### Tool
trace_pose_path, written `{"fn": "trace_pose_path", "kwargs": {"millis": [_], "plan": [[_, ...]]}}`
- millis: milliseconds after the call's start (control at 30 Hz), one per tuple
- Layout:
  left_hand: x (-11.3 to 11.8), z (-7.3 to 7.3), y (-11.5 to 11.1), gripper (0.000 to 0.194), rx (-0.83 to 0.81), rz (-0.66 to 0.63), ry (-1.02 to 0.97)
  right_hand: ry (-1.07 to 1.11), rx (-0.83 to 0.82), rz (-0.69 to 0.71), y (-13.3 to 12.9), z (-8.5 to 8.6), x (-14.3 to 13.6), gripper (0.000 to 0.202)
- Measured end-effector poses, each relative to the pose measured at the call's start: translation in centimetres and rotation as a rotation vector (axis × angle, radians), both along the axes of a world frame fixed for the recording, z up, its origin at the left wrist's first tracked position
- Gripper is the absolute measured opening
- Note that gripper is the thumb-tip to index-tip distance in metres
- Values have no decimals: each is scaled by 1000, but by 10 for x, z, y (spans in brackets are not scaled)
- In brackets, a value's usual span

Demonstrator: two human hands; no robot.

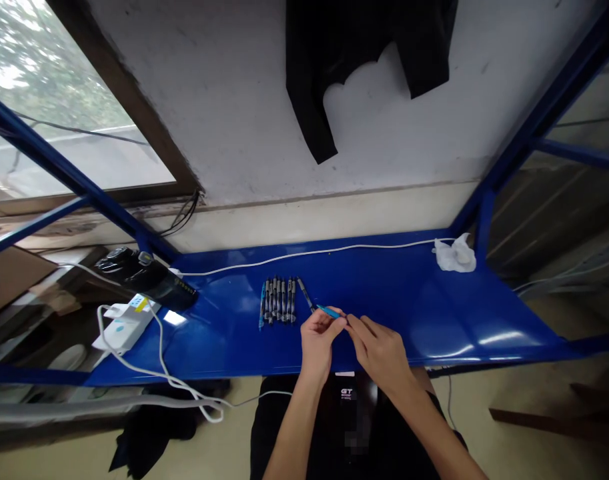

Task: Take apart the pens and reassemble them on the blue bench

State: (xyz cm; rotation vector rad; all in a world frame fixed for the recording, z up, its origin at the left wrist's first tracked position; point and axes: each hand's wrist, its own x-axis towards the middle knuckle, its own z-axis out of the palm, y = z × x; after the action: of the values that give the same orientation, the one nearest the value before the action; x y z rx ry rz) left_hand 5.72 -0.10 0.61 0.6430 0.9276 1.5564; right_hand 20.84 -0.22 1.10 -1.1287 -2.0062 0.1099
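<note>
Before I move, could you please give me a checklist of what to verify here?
1. Slim bright-blue pen held in the left hand: ok.
2. Its lower end intact: cannot tell, hidden where the right hand meets the left.
3. Row of slim blue and grey-black pens lying side by side: ok.
4. Single grey-black pen aligned with that row: not ok, slanted and apart.
5. Thin white cable clear of the pens: ok, along the back of the shiny blue table.
</note>
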Motion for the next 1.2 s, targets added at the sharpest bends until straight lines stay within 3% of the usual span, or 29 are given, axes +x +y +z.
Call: {"fn": "trace_pose_path", "kwargs": {"millis": [100,267,333,400,500,567,633,833,933,1067,1133,1200], "plan": [[0,1,-2,28,-32,-20,41,217,-280,113,-2,0,0,32],[-8,1,-9,28,64,-164,34,746,-1118,400,-7,8,3,48],[-9,2,-11,29,64,-222,0,862,-1294,457,-10,9,3,50],[-7,4,-10,33,33,-249,-29,822,-1174,373,-14,9,1,48],[-3,7,-6,29,24,-234,-27,597,-694,126,-19,8,-2,38],[-1,8,-4,21,43,-220,-9,501,-539,69,-20,8,-4,33],[-2,9,-4,18,65,-201,11,540,-609,106,-20,8,-6,34],[-5,7,-10,24,97,-177,68,1112,-1230,336,-22,8,-16,50],[-3,5,-10,27,65,-155,58,1232,-1304,384,-32,12,-17,48],[-7,2,-7,30,64,44,-26,1012,-1267,515,-56,3,-4,47],[-14,3,-6,28,90,104,-5,699,-1316,557,-69,-20,6,50],[-23,4,-5,25,129,129,104,354,-1252,458,-78,-58,17,49]]}}
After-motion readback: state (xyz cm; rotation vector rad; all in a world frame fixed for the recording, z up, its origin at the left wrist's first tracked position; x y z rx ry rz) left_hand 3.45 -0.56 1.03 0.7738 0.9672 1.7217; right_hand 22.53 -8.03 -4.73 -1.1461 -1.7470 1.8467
